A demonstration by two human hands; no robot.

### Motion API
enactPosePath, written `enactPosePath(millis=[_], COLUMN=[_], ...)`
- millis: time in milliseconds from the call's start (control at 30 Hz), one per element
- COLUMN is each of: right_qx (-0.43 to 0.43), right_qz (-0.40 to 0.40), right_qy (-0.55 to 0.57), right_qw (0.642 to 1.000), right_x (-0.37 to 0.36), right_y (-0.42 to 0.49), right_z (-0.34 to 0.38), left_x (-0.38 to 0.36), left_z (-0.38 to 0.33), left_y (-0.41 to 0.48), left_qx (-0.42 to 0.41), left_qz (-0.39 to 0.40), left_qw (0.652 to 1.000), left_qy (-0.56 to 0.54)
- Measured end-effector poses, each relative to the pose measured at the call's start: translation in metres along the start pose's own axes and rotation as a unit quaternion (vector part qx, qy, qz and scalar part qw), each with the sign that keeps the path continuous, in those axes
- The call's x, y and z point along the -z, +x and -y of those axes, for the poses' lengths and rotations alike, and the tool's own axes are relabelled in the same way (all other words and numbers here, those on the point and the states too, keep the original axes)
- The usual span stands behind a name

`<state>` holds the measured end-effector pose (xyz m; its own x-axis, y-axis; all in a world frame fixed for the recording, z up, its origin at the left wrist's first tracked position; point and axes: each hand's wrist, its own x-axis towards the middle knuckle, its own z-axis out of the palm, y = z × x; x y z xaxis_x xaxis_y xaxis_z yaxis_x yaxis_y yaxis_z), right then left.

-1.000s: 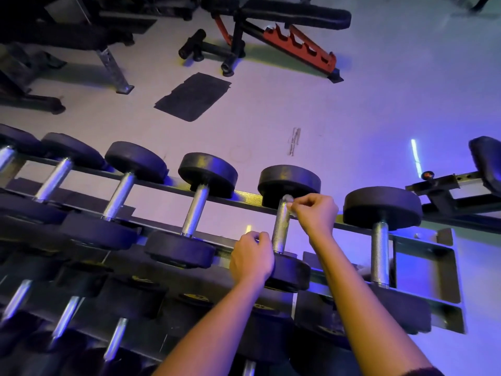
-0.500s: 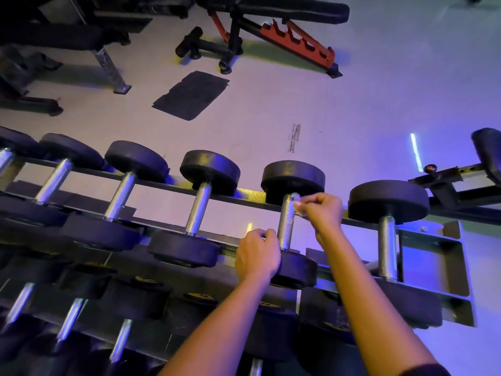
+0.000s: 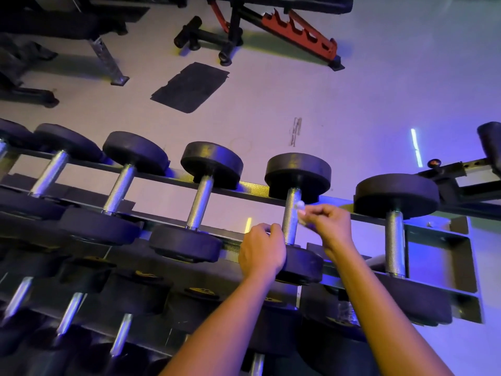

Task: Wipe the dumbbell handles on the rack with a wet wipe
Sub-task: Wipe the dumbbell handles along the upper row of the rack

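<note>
The right hand [image 3: 330, 226] pinches a small, bunched wipe [image 3: 300, 207] between thumb and fingertips and holds it to the right side of a steel handle [image 3: 290, 223], near its far end. That handle belongs to the dumbbell [image 3: 298, 172] second from the right on the top tier of the rack [image 3: 461, 226]. The left hand [image 3: 261, 251], at 8 o'clock from the wipe, has its fingers curled at the handle's near end and grips the dumbbell there, apparently to steady it. Whether those fingers close on the steel or on the near head I cannot tell.

As for progress, this handle looks to be mid-wipe: the wipe is high on it, and the stretch below, toward 6 o'clock, is bare. Nothing on the steel shows which handles are already clean, as no wet sheen can be read in the blue light. The end handle [image 3: 394, 242] at 3 o'clock from the wipe has no hand on it. Three more handles run off toward 9 o'clock, the nearest one [image 3: 199, 207] just beside the left hand. A lower tier [image 3: 70, 313] shows at 7 o'clock, partly hidden by the arms. So I judge that much is left: at least the rest of this handle, the end one and the lower tier.
</note>
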<state>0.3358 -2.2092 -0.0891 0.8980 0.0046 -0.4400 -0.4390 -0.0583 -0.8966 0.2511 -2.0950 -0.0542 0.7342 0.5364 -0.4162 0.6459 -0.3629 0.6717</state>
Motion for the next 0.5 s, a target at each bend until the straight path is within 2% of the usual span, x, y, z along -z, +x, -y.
enactPosePath(millis=[100,200,367,500], right_qx=[0.013,0.005,-0.044,0.008], right_qz=[-0.025,-0.005,0.050,0.013], right_qy=[0.014,0.006,-0.115,-0.155], right_qw=[0.999,1.000,0.991,0.988], right_x=[-0.004,-0.001,0.011,0.004], right_y=[0.025,0.020,-0.031,-0.035], right_z=[0.017,0.018,-0.007,0.001], left_x=[0.001,0.000,-0.003,-0.004], left_z=[0.000,0.001,0.001,0.000], left_y=[-0.001,-0.001,0.001,0.002], left_qx=[-0.003,0.002,0.007,0.013], left_qz=[0.003,0.004,-0.011,-0.018], left_qw=[1.000,1.000,1.000,1.000], left_qy=[-0.004,-0.003,0.000,0.004])
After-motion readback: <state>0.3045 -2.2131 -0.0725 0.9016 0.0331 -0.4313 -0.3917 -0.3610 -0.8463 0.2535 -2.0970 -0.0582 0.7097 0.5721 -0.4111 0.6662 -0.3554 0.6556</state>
